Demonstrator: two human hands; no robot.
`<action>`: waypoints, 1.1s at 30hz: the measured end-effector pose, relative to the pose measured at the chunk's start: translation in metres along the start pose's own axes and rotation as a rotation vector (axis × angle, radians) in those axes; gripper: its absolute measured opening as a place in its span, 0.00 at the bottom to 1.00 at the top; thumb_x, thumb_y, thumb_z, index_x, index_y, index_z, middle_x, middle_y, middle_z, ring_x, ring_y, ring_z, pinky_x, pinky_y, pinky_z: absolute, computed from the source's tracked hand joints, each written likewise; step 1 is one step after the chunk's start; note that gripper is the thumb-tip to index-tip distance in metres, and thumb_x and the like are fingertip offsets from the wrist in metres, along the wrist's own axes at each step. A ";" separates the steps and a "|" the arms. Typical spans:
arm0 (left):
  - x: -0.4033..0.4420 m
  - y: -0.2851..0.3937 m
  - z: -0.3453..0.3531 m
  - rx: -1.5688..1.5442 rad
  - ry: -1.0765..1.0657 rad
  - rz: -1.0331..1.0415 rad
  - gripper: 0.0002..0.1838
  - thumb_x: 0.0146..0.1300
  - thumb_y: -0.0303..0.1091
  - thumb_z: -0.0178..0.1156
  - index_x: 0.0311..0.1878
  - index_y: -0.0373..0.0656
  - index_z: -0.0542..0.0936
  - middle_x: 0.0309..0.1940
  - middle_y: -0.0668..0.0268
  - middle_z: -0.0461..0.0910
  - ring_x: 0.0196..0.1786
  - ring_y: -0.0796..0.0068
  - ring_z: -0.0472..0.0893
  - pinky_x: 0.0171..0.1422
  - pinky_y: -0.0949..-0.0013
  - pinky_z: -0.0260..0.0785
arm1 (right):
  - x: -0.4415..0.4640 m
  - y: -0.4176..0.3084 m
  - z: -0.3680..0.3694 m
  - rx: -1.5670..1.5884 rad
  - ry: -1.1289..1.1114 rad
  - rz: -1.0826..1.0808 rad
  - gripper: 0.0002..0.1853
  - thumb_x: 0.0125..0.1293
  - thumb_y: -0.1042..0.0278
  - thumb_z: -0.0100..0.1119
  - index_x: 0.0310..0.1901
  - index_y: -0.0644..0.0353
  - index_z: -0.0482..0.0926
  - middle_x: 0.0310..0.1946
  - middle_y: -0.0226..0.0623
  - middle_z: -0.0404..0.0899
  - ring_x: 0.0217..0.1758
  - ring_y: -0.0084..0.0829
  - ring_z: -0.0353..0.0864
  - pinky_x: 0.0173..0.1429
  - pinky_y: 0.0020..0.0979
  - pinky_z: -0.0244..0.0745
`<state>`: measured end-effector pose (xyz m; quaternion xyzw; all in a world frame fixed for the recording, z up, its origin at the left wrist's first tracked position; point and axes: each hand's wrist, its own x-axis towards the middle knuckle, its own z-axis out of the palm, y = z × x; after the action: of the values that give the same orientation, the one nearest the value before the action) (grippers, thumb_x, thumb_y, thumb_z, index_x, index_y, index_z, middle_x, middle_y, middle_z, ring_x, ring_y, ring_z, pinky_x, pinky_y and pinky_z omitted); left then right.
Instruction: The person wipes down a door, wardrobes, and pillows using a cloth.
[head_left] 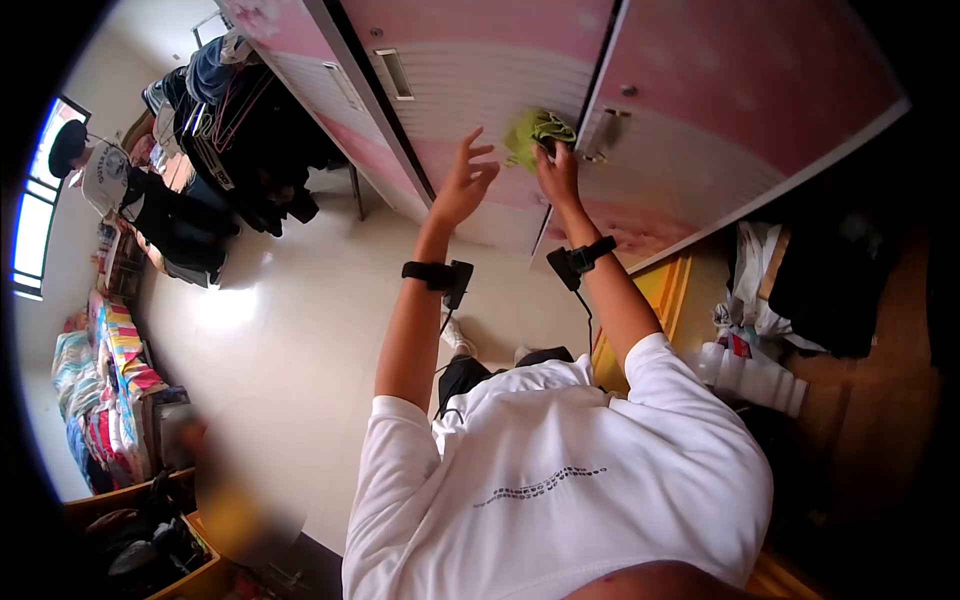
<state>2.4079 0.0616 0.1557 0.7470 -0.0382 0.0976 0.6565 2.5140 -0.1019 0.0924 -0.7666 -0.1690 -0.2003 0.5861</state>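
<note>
While we are holding a crumpled green cloth [537,138] up in front of a tall pink and white cupboard [700,130], our right hand [557,172] is gripping it with bent fingers. The cloth is showing close to a door handle [606,132], but we cannot tell if it is touching the door. Just to the left of the cloth, our left hand [467,184] is opening wide, with its fingers spreading loosely. We are wearing a black strap [428,273] on our left wrist and another black strap [599,250] on our right one. Our white shirt [560,450] is filling the space below, and we are standing on a shiny, pale floor [290,300]. Off to the left, dark clothes [262,120] are hanging, and another person [108,182] is standing between them and a bright window [36,205]. Nearer to us, colourful blankets [122,372] are lying in a heap.
</note>
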 end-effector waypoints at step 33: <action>0.087 -0.056 -0.261 0.110 0.316 0.135 0.21 0.54 0.24 0.63 0.51 0.42 0.70 0.42 0.64 0.75 0.48 0.69 0.77 0.61 0.63 0.69 | 0.101 -0.145 0.180 0.181 -0.315 -0.091 0.16 0.66 0.72 0.60 0.54 0.67 0.74 0.52 0.44 0.75 0.52 0.34 0.79 0.53 0.34 0.79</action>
<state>2.4789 0.3329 0.1494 0.7530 0.0206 0.2595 0.6044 2.5492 0.1118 0.2219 -0.7242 -0.3105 -0.0884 0.6094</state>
